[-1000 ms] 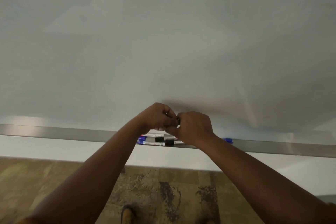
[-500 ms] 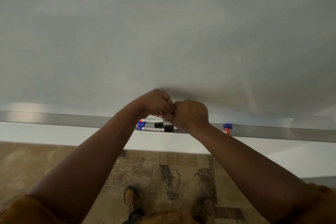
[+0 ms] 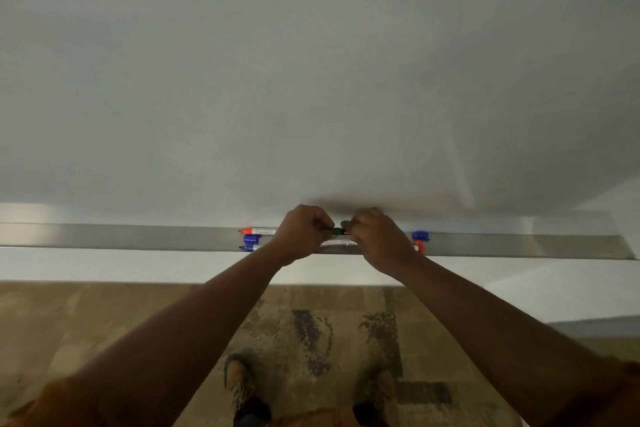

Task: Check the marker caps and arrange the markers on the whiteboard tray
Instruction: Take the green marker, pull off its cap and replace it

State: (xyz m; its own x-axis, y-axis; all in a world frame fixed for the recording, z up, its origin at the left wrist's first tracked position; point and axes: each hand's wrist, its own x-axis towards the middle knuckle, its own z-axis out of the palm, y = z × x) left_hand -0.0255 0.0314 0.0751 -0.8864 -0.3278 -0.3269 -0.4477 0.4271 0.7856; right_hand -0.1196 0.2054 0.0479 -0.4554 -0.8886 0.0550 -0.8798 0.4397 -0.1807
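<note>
Now both hands (image 3: 341,236) w/ marker (image 3: 337,231)

No legible text on any marker

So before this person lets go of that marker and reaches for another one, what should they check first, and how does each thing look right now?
1. Marker held by both hands: ok. The left hand and right hand grip the held marker between them.
2. Its cap fully seated: cannot tell, the fingers hide the joint.
3. Held marker above the tray: ok.
4. Other markers lying on the tray: ok. The orange-capped marker and blue-capped marker lie left of the hands.
5. Their caps tight: cannot tell, too small.
6. Blue and orange caps right of the hands: cannot tell whether they are loose; the right hand hides them.
</note>
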